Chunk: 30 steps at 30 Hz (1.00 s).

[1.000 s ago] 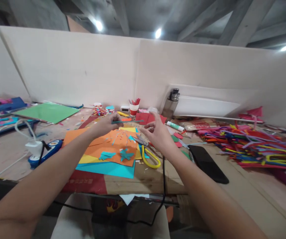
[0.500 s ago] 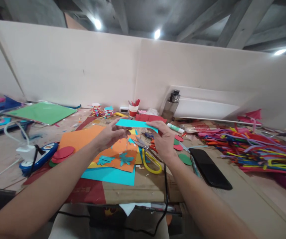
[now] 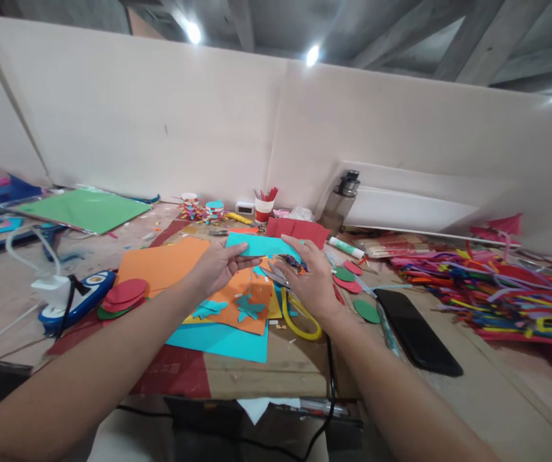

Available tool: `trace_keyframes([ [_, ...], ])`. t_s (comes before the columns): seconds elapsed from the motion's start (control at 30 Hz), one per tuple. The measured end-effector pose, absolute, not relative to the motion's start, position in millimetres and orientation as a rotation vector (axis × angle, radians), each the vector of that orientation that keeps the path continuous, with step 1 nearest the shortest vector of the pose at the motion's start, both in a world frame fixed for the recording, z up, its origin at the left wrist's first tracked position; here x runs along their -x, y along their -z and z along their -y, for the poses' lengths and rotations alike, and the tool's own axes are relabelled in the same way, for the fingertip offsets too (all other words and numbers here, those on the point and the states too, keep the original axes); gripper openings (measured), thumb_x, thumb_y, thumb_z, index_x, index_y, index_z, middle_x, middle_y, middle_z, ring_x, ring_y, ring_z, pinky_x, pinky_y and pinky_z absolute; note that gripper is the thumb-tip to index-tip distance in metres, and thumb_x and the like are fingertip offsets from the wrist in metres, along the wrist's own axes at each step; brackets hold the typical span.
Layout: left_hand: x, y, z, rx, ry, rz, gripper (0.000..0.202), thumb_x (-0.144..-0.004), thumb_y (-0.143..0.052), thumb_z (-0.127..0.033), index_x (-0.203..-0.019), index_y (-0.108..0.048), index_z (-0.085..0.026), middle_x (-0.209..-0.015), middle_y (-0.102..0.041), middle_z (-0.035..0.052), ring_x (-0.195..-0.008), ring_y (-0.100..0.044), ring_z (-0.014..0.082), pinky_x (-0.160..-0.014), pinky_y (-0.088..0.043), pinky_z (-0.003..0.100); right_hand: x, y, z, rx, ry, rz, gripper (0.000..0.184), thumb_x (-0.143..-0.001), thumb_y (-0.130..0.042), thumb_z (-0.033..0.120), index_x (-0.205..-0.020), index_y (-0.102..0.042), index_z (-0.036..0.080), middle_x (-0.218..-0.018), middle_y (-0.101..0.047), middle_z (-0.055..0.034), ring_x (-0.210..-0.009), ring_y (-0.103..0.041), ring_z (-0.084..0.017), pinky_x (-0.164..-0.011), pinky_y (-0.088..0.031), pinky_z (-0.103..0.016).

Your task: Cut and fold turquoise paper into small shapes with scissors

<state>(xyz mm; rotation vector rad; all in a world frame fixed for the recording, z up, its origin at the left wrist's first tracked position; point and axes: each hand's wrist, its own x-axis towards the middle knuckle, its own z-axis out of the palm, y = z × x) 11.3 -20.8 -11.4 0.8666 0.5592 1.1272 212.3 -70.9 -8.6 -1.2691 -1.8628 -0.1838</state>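
A strip of bright blue paper [image 3: 261, 245] is held up above the work surface. My left hand [image 3: 218, 266] pinches its left end, thumb in front and fingers beneath. At the right end, my right hand [image 3: 314, 276] has its fingertips on the paper, with the thumb lower and apart from the index finger. Below the hands lie yellow-handled scissors [image 3: 302, 321], their blades partly hidden by the right hand. Blue paper cut-outs [image 3: 249, 308] rest on an orange sheet [image 3: 160, 263], and a larger blue sheet [image 3: 227, 343] sticks out underneath it.
A black phone [image 3: 417, 330] and a heap of coloured pipe cleaners [image 3: 506, 295] are on the right. Red paper circles [image 3: 125, 292] and a blue-and-white power strip [image 3: 81, 295] sit left. Behind stand a glue stick [image 3: 346, 248], a bottle [image 3: 338, 202] and a cup [image 3: 263, 210].
The blue strip has tilted to show more of its face. My left thumb has come onto its front, while my right thumb has moved down away from the fingers. The view has shifted slightly.
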Motion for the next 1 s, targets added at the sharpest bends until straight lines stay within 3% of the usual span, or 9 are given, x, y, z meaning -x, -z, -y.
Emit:
trace_keyframes([
  [0.13,-19,13,25,-0.774,-1.128,-0.502,0.010,-0.089,-0.056,-0.015,-0.084,-0.064,-0.012,-0.084,-0.075,0.0069,-0.084,-0.074,0.0207,-0.097,-0.054,0.047,-206,5,81,1.334,0.529,1.803,0.046,-0.085,-0.067,0.044,-0.128,-0.062,0.032,-0.140,-0.048,-0.0097,-0.129,-0.041,-0.031,-0.107,-0.032,-0.051],
  [0.23,-25,14,29,-0.763,-1.119,-0.498,0.018,-0.092,-0.051,-0.017,-0.084,-0.066,-0.012,-0.086,-0.076,0.0088,-0.092,-0.073,0.0219,-0.099,-0.053,0.044,-198,3,88,1.371,0.589,1.944,0.036,-0.088,-0.063,0.042,-0.123,-0.066,0.036,-0.142,-0.048,-0.0064,-0.131,-0.034,-0.032,-0.107,-0.030,-0.048],
  [0.4,-32,15,38,-0.805,-1.051,-0.469,0.017,-0.088,-0.055,-0.018,-0.085,-0.070,-0.010,-0.092,-0.076,0.0115,-0.100,-0.071,0.0249,-0.099,-0.053,0.044,-193,2,87,1.338,0.563,2.047,0.026,-0.094,-0.055,0.038,-0.114,-0.072,0.033,-0.119,-0.067,-0.0043,-0.115,-0.043,-0.029,-0.100,-0.032,-0.047],
  [0.63,-30,15,40,-0.738,-0.952,-0.478,0.035,-0.095,-0.044,-0.022,-0.087,-0.073,-0.006,-0.090,-0.076,0.0147,-0.090,-0.073,0.0247,-0.101,-0.051,0.048,-196,6,78,1.197,0.466,1.992,0.019,-0.093,-0.060,0.032,-0.091,-0.079,0.033,-0.096,-0.072,-0.0018,-0.099,-0.049,-0.023,-0.085,-0.037,-0.039],
  [0.83,-31,15,46,-0.765,-0.984,-0.447,0.029,-0.095,-0.046,-0.018,-0.089,-0.072,-0.005,-0.090,-0.076,0.0147,-0.090,-0.074,0.0229,-0.105,-0.048,0.048,-194,7,76,1.245,0.409,1.946,0.015,-0.090,-0.064,0.035,-0.086,-0.079,0.031,-0.094,-0.073,-0.0016,-0.093,-0.052,-0.021,-0.087,-0.027,-0.042],
  [1.0,-32,22,48,-0.851,-0.978,-0.359,0.027,-0.094,-0.054,-0.028,-0.093,-0.071,-0.007,-0.099,-0.076,0.0151,-0.104,-0.071,0.0264,-0.109,-0.042,0.051,-195,4,78,1.313,0.333,1.922,0.016,-0.089,-0.065,0.034,-0.081,-0.077,0.028,-0.094,-0.072,-0.0018,-0.094,-0.052,-0.022,-0.088,-0.027,-0.042],
])
